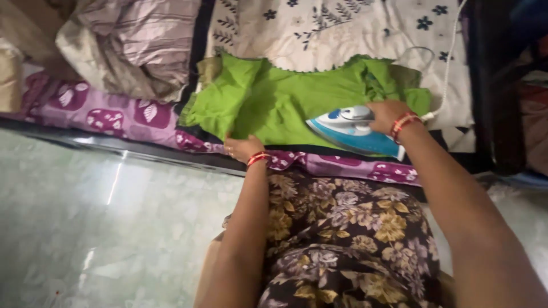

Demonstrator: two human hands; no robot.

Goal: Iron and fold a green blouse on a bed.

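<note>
Green garment (pixel 285 100) spread flat on bed. Blue-white iron (pixel 354 130) on garment's right part, long axis slanting, nose toward left hand. Right hand (pixel 388 116) closed around iron handle. Left hand (pixel 242 147) flat, open, pressing garment's near edge, left of iron.

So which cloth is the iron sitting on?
The green cloth. The iron rests on it, unlike the striped pile or flowered sheet.
</note>
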